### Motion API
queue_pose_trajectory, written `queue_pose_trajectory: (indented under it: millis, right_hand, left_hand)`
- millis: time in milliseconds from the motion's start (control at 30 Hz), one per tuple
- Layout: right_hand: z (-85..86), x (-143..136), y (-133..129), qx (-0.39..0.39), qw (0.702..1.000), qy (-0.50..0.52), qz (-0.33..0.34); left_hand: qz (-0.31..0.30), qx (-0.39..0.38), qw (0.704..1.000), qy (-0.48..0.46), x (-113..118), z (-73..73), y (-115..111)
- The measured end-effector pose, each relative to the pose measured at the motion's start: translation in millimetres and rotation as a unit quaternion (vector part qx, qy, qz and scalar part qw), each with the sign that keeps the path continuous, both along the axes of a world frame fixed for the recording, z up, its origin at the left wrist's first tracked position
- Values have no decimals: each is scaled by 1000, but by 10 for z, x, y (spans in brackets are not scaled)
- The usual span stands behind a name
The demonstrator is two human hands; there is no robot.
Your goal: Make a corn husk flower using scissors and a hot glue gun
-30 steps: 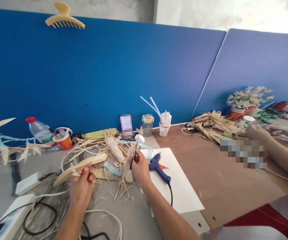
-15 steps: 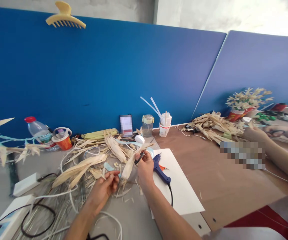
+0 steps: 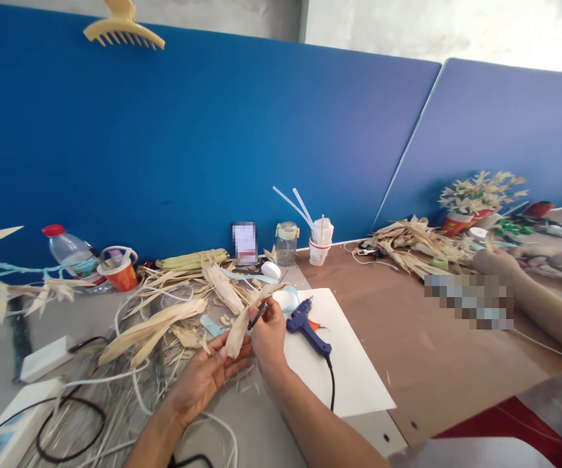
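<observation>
My left hand [image 3: 207, 378] is palm up, its thumb pressing the lower end of a dry corn husk [image 3: 236, 335] against the fingers. My right hand [image 3: 269, 330] closes around what look like black-handled scissors [image 3: 257, 316], mostly covered by the fingers. Its fingertips also touch the upper part of the same husk. Just right of that hand, a blue glue gun [image 3: 310, 328] lies on a white sheet [image 3: 353, 383]. More dry husks [image 3: 164, 328] and scraps are heaped to the left and behind my hands.
Cables and a white power strip [image 3: 22, 416] lie at left. Along the blue partition [image 3: 212, 130] stand a bottle [image 3: 69, 253], a red paper cup [image 3: 122, 276], a phone [image 3: 245, 244], a jar [image 3: 287, 246] and a white cup [image 3: 318, 253]. A co-worker's hands [image 3: 498, 263] are at right.
My left hand has moved up under the husk and taken hold of its lower end. My right hand has shifted left and slightly down with the scissors and husk.
</observation>
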State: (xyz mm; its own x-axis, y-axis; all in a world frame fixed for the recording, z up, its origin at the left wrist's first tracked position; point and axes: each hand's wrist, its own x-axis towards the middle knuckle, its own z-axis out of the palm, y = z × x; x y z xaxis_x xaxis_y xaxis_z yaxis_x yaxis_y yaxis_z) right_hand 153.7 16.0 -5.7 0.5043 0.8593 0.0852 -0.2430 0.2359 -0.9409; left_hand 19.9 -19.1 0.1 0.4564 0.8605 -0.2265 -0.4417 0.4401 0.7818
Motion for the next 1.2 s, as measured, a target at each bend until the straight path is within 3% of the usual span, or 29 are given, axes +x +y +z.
queue_pose_trajectory:
  millis: [200,533,733,933,1200]
  right_hand:
    - [-10,-20,10,-11,1000,22,2]
    - [-37,-76,-25,-11,999,5,30]
    - [-23,-68,-92,-22,991,-129,-8]
    - [-28,-68,-108,-16,987,-158,-16]
    - [-112,-87,-89,-6,985,-171,-10]
  left_hand:
    - [-6,-4,1000,29,22,6,10]
    - [144,-61,988,-4,-37,-39,139]
    - [113,-64,990,-60,-110,-15,124]
    - [90,-55,991,-87,-135,-70,134]
    - [157,-43,984,-70,-52,-18,144]
